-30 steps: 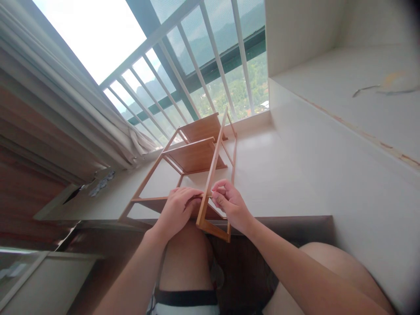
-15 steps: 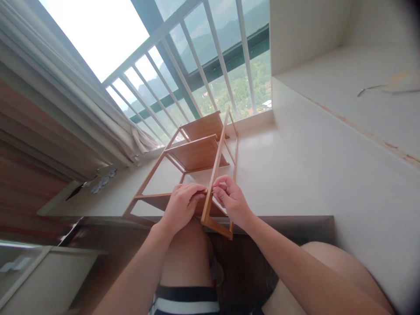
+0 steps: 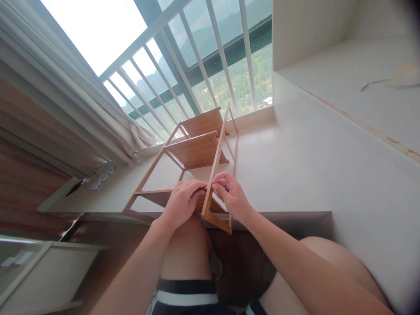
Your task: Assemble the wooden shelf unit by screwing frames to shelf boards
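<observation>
A wooden shelf rack [image 3: 191,151] with several boards lies tilted on the pale window ledge, its near end jutting over the ledge's front edge. My left hand [image 3: 183,201] is closed on the edge of the nearest shelf board [image 3: 156,197], close to where it meets the side frame [image 3: 216,164]. On the outer side of that frame, my right hand [image 3: 232,194] is closed in a pinch, fingertips against the wood at the same joint. Whatever small thing sits between those fingertips is hidden.
Behind the rack stands a window with white railing bars [image 3: 200,61]. Grey curtains [image 3: 75,92] hang at the left. A thin bent metal piece [image 3: 374,83] lies on the raised white surface at the right. My knee [image 3: 187,240] is under the rack's near end.
My right fingertips are closer against the frame, and the small piece glimpsed between them is now covered. The view has shifted slightly; the rack and my left hand hold their places.
</observation>
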Action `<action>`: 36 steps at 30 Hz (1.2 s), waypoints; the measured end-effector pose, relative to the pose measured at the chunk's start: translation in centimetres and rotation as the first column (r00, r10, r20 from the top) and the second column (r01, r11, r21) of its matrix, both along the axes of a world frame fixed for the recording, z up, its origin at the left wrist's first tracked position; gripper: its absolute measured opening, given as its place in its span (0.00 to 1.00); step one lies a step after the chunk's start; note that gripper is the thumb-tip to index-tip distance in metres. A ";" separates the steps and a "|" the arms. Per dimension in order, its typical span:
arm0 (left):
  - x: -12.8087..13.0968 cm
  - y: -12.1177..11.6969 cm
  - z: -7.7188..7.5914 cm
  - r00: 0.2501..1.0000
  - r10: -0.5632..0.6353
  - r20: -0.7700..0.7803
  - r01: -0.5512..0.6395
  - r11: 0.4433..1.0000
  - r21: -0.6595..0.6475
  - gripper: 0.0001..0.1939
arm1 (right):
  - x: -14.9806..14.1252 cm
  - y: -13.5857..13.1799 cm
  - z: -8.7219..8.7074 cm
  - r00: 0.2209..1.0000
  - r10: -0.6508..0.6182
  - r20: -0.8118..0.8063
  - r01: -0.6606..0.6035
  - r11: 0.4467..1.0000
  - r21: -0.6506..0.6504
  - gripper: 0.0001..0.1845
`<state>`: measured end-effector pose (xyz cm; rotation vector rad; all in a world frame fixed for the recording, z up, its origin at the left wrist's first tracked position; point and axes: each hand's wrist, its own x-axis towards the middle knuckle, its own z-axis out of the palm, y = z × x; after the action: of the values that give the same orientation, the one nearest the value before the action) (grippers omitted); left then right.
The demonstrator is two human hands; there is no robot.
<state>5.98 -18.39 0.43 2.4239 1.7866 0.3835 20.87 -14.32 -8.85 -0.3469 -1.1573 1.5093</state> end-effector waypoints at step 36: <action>2.6 0.1 0.9 0.995 0.047 -0.085 -0.050 0.998 -0.039 0.22 | -0.1 -0.2 -0.4 0.982 -0.112 0.151 0.112 0.994 0.009 0.17</action>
<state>8.54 -18.32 1.29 2.4067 1.8702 0.2506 20.77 -14.51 -9.28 -0.5255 -1.2361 1.4031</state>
